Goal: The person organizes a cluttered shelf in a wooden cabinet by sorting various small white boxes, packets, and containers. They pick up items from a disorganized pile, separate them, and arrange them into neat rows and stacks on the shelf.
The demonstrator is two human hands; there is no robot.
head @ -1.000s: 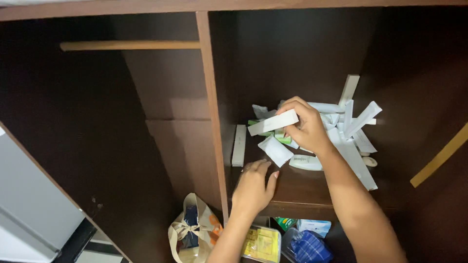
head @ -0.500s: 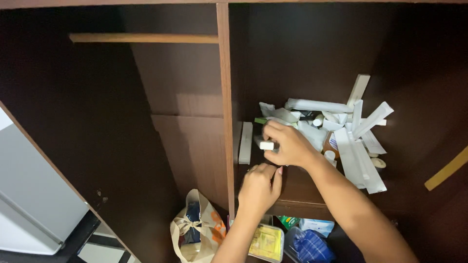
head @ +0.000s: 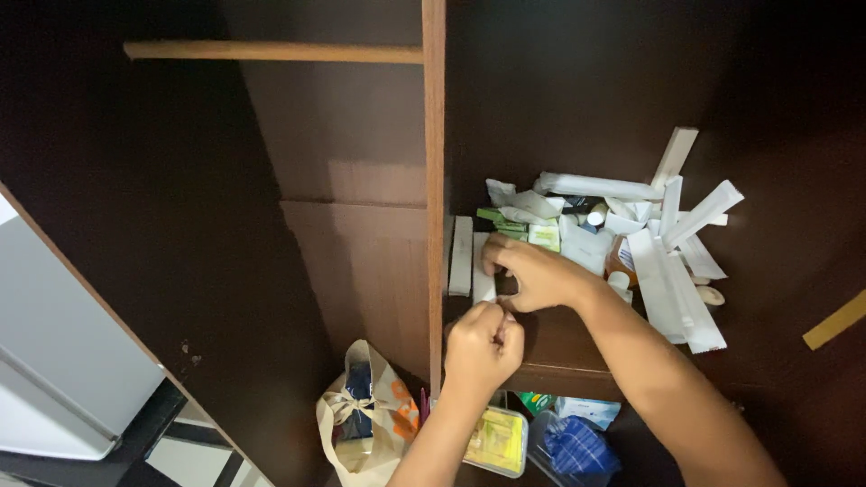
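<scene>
My right hand [head: 539, 272] rests on a narrow white box [head: 482, 281] and grips its far part. That box lies flat at the left end of a dark wooden shelf [head: 564, 350]. Right beside it, a second narrow white box [head: 461, 255] lies against the upright divider [head: 434, 180]. My left hand [head: 483, 347] is curled at the shelf's front edge, its fingertips pinching the near end of the held box. Behind my right hand is a loose heap of long white boxes [head: 672, 266] and small green packets [head: 521, 228].
A wooden hanging rail [head: 271, 52] crosses the left compartment. Below the shelf stand a beige paper bag [head: 361, 424], a yellow container [head: 496, 440] and a tub with blue cloth [head: 577, 446]. A white panel [head: 63, 361] is at far left, and yellow tape [head: 834, 320] marks the right wall.
My right hand carried a white box from the heap leftward and down to the shelf's left end. My left hand rose slightly to meet it. The view has shifted right.
</scene>
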